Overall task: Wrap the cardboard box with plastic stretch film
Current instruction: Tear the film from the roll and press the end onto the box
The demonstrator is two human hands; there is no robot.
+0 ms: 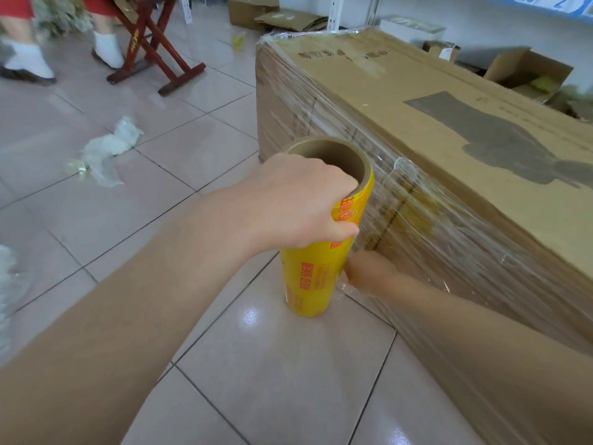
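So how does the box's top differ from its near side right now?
The near side is covered in layered, wrinkled stretch film; the top is mostly bare, film only lapping its edges. The near side looks glossy and streaked; the top matte, its dark print plain to see. Both are brown cardboard.

Lit brightly and evenly, apparently from overhead. Caught a small white glare on the glossy floor just beside the roll. Glinted in thin streaks along the film stretched over the side of the box. Cast only faint, soft shadows. Smeared by motion at the right hand, at the feet top left and at the scraps on the tiles. Rendered the left hand fairly sharp. Bent straight tile lines toward the edges; washed pale near the shelves top right.
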